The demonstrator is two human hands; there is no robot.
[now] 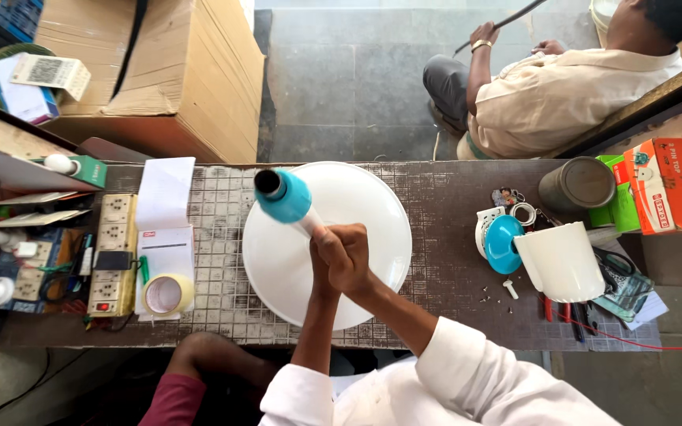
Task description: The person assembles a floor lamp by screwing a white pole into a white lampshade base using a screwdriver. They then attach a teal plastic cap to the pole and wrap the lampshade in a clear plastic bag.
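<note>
White stem of the blue-capped lamp holder (286,197) gripped by both hands (341,256), closed tight, above the white disc (372,205); keep it centred, upright

White rolled-up sleeves on both arms; maroon trousers, seemingly, below.

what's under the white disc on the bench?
The white disc lies flat on the grid-patterned bench top. Both hands grip the white-and-blue tube above it. Anything beneath the disc is covered.
</note>
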